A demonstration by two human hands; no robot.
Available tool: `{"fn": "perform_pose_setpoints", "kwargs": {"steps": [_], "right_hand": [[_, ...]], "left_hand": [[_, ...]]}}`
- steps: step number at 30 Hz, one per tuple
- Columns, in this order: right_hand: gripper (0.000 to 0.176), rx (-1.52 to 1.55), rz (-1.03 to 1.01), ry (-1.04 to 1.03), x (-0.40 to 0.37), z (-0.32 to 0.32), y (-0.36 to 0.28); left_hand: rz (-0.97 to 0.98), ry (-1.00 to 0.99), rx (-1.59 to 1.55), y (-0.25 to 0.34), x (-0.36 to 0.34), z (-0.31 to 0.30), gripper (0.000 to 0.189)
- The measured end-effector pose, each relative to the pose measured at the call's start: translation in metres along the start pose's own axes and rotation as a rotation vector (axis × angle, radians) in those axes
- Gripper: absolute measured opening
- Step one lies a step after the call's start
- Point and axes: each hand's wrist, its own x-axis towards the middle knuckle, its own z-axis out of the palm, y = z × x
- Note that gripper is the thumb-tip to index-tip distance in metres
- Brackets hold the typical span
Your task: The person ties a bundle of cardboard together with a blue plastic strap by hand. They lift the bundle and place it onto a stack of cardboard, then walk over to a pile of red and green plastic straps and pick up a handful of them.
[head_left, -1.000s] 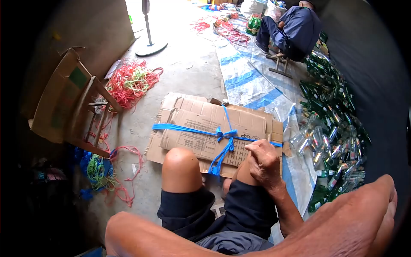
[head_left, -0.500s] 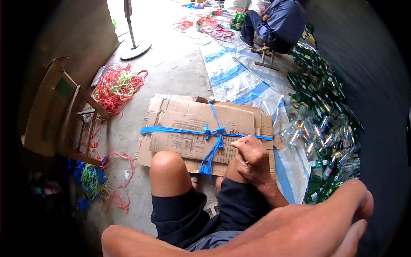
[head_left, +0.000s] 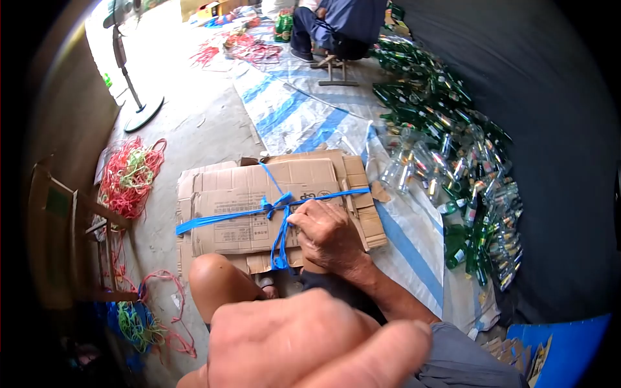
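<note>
Before my knees lies a stack of flattened cardboard (head_left: 239, 184), tied crosswise with blue strapping (head_left: 213, 220). The knot (head_left: 276, 205) sits near the middle of its top, and loose blue tails (head_left: 280, 249) hang toward me. My right hand (head_left: 326, 236) is closed, just right of the knot and tails, with the wrist by my right knee. Whatever its fingers hold, if anything, is hidden. My left hand (head_left: 304, 346) is large and slightly blurred close to the camera. Its fingers are curled with one digit pointing right, and I cannot see anything in it.
Green and clear bottles (head_left: 466, 168) are heaped along the right wall. A blue-white striped tarp (head_left: 414, 258) reaches the cardboard. Tangled red twine (head_left: 131, 178) and a wooden chair (head_left: 55, 226) are at left. A fan (head_left: 129, 77) and a seated person (head_left: 339, 29) are farther back.
The view has turned right, so the scene sits further left and a blue panel shows at lower right. My left arm has moved from across the bottom; its hand is now close, at bottom centre.
</note>
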Motion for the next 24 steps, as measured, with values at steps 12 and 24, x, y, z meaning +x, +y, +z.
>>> {"fn": "perform_pose_setpoints", "kwargs": {"steps": [12, 24], "right_hand": [[0.014, -0.085, -0.016, -0.011, 0.000, -0.005, 0.001], [0.023, -0.018, 0.013, -0.029, -0.001, -0.007, 0.002]], "left_hand": [[0.150, 0.007, -0.082, 0.005, 0.004, 0.046, 0.041], [-0.023, -0.004, -0.218, 0.020, 0.007, 0.063, 0.028]]}}
